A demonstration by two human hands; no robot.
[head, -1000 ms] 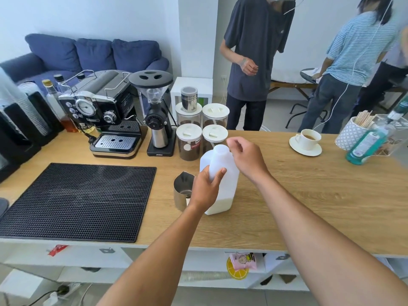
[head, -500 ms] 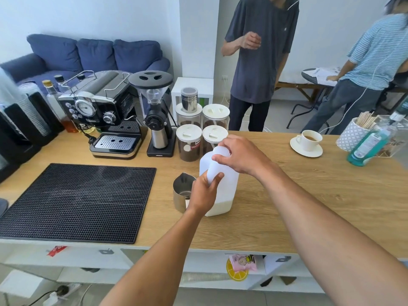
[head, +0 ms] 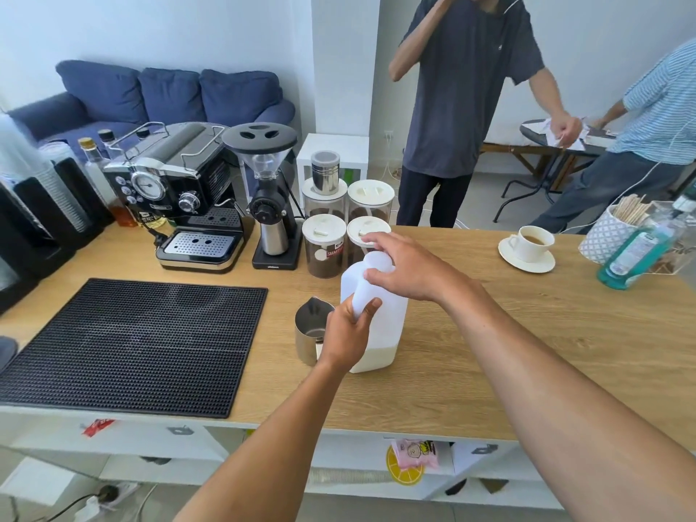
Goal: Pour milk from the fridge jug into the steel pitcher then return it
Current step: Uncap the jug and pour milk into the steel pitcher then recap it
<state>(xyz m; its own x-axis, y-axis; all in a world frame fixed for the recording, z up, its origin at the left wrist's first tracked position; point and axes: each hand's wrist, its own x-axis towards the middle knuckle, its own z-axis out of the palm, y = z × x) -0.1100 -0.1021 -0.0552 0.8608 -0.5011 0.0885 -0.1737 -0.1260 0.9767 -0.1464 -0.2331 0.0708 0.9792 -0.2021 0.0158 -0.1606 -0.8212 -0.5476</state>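
- Left hand point(head: 347, 333) grips the milk jug point(head: 391, 318) by its handle; right hand point(head: 406, 267) curls over the cap point(head: 376, 259).
- The jug stands upright mid-bench point(head: 527, 333), just beside the steel pitcher point(head: 307, 333).
- Capping appears under way; next comes a firm twist, then the fridge.

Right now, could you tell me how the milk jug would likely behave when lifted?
Probably light for its size: the milk jug shows milk only near its bottom. Its translucent plastic walls may flex under a squeeze. Tall and nearly empty, it could tip if nudged, though the left hand grips its handle.
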